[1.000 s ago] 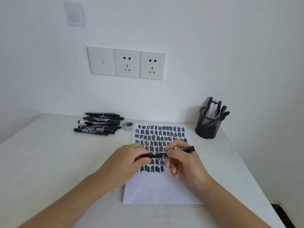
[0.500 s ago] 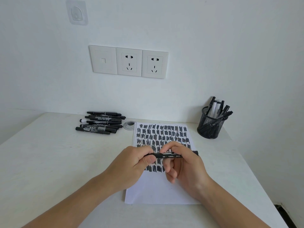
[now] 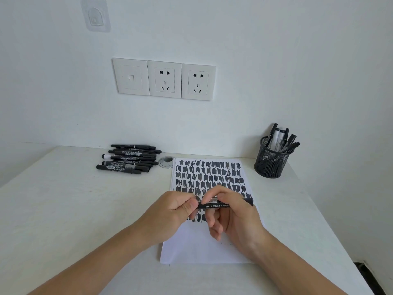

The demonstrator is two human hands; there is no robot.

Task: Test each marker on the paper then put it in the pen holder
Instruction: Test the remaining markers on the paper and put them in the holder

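- We held one black marker (image 3: 221, 205) level above the paper (image 3: 204, 250), gripped at both ends.
- Our left hand (image 3: 170, 213) had its fingers closed tight around the marker's left end, where we judged the cap to sit; the cap itself was hidden inside the fist.
- Our right hand (image 3: 231, 216) pinched the barrel between thumb and forefinger, with the other fingers curled loosely underneath and touching nothing.
- We judged the step to be the cap, either coming off for a test or going back on after one; we could not tell which.
- If it was coming off, the next move called for a straight pull apart, then a short stroke on the bare lower part of the sheet, since the upper part was full of black scribbles.
- If it was going on, the marker belonged next in the mesh pen holder (image 3: 272, 165) at the far right, where several markers stood already.
- A pile of markers (image 3: 127, 159) lay at the far left, which we judged were waiting to be tested.
- White print ran along the barrel in short groups split by bars, too small for us to read; the labels in the pile were no clearer.
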